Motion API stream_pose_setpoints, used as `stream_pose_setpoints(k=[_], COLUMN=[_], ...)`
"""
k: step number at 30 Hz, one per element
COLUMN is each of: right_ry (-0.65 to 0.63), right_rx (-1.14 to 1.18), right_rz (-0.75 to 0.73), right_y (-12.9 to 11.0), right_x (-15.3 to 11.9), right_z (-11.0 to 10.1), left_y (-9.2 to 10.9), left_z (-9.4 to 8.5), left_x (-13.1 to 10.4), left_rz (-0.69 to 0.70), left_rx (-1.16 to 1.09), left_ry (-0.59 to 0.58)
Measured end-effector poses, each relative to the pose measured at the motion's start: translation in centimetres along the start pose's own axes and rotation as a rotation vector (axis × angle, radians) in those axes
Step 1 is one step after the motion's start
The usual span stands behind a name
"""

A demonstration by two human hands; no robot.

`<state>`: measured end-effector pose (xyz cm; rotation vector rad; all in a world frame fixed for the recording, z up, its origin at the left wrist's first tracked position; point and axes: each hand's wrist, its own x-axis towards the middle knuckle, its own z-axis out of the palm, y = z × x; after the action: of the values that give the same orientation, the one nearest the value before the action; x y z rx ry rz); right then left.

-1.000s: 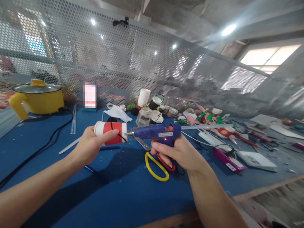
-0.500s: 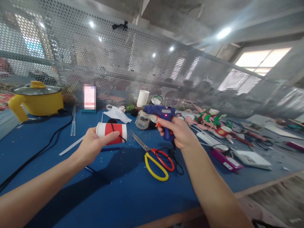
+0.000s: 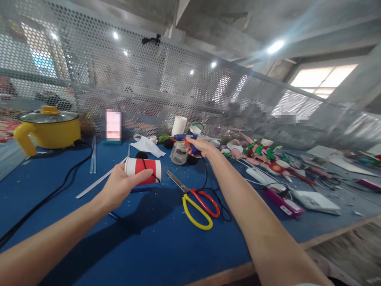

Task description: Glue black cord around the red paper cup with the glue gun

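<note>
My left hand (image 3: 120, 184) is wrapped round a red and white paper cup (image 3: 139, 166) lying on its side above the table, a black cord running across it. My right hand (image 3: 199, 146) grips a blue glue gun (image 3: 195, 149) with an orange trigger, its nozzle pointing left over a glass jar (image 3: 179, 154). Scissors (image 3: 186, 190) with one red and one yellow handle lie between my arms on the blue table (image 3: 166, 246).
A yellow pot (image 3: 56, 133) with a glass lid stands at the back left, near a phone (image 3: 113, 125) on a stand. White paper (image 3: 149, 146) lies behind the cup. A purple power strip (image 3: 284, 202) and craft pieces (image 3: 258, 153) are at the right.
My right hand has moved away from me and to the left with the glue gun, which is now lower over the jar. My left hand still holds the cup in nearly the same place.
</note>
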<state>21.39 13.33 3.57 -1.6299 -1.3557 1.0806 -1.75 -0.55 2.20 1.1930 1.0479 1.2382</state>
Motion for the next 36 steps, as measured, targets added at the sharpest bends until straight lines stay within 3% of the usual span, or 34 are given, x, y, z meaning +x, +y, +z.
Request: stream_pose_setpoints(k=[6,10,13,15,17,19,21,29,36], right_ry=[0.135,0.301,0.366,0.278,-0.040,-0.288,-0.386,-0.285,-0.142], right_rx=[-0.233,-0.431,-0.520,-0.539,-0.509,-0.473,-0.431,-0.358,-0.139], right_rz=[-0.035,-0.167,-0.315,-0.438,-0.636,-0.686,-0.706,-0.699,-0.770], right_y=[0.3,-0.2,-1.1,-1.7,-2.2,-2.5,-2.7,-2.1,-1.6], right_x=[0.1,-0.8,-3.1,-5.4,-7.7,-9.8,-11.1,-12.3,-12.8], right_z=[-0.2,-0.4,0.4,1.5,3.1,4.5,5.6,6.6,6.1], left_y=[-0.5,-0.5,-0.3,-0.3,-0.4,-0.7,-1.0,-1.2,-0.5], left_z=[-0.2,-0.2,0.0,0.1,0.1,0.0,-0.1,0.1,0.3], left_x=[0.3,0.3,0.1,-0.1,-0.2,-0.4,-0.5,-0.8,-0.5], left_rz=[0.017,0.032,0.051,0.078,0.151,0.245,0.322,0.366,0.125], left_rx=[-0.024,-0.014,0.063,0.140,0.249,0.388,0.521,0.664,0.319], left_ry=[-0.045,-0.045,-0.051,-0.062,-0.072,-0.092,-0.143,-0.212,-0.165])
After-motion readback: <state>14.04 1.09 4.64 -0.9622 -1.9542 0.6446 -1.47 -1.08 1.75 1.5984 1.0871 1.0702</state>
